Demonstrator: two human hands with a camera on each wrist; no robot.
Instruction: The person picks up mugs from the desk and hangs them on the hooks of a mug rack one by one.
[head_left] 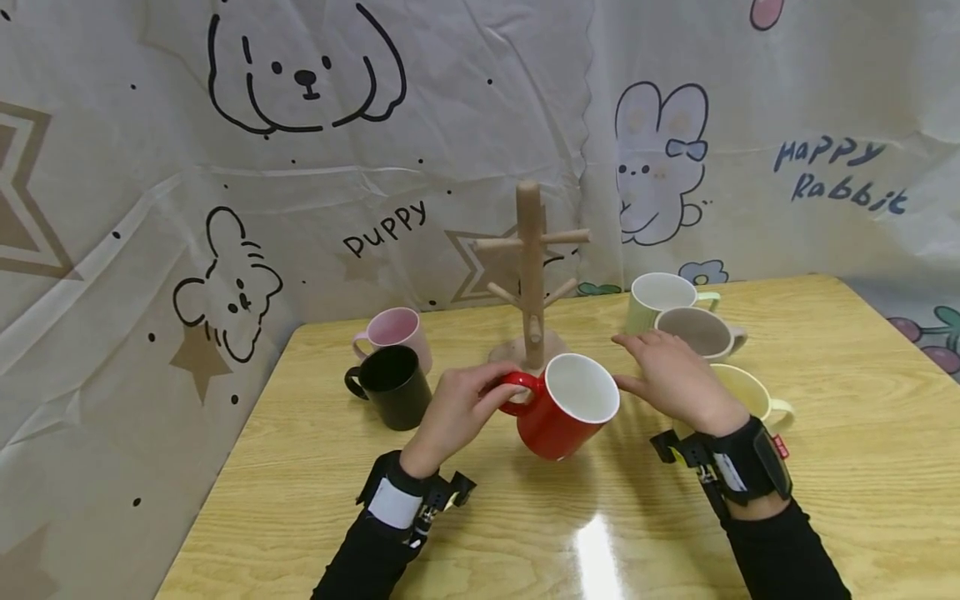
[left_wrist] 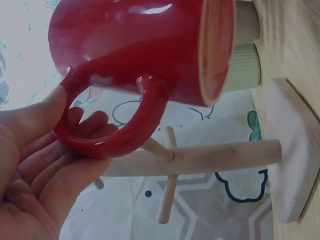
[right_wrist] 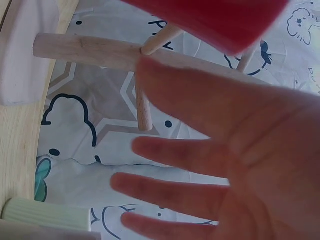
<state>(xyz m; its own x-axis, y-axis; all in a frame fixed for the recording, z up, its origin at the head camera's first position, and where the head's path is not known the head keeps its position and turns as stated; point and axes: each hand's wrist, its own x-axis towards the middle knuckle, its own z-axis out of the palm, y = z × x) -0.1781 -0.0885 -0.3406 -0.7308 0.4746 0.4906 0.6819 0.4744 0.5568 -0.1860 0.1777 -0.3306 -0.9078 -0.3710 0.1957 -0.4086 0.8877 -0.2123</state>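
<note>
- Red glaze filled the left wrist view: the left hand's fingers (left_wrist: 75,145) curled round the handle of the red mug (head_left: 564,408), thumb on the outer bend, so the left hand (head_left: 457,412) alone carried it.
- The mug hung tilted above the table (head_left: 840,500), its mouth turned up and to the right, just in front of the wooden rack (head_left: 531,275).
- The right hand (head_left: 675,375) lay flat and spread beside the rim, fingers (right_wrist: 175,150) straight, holding nothing; whether it touched the mug could not be told.
- Judged from this, a good hang would want the handle loop kept clear of the fingers, so a peg could pass through it.
- The lower pegs (left_wrist: 167,185) slanted upward, so the loop would probably need to come over a tip from above.
- The open hand looked well placed to steady the mug's body or the rack's base.
- Further out stood a black mug (head_left: 390,385), a pink mug (head_left: 395,332), a green mug (head_left: 660,300), a grey mug (head_left: 701,333) and a yellow mug (head_left: 753,396), all near enough to be knocked.
</note>
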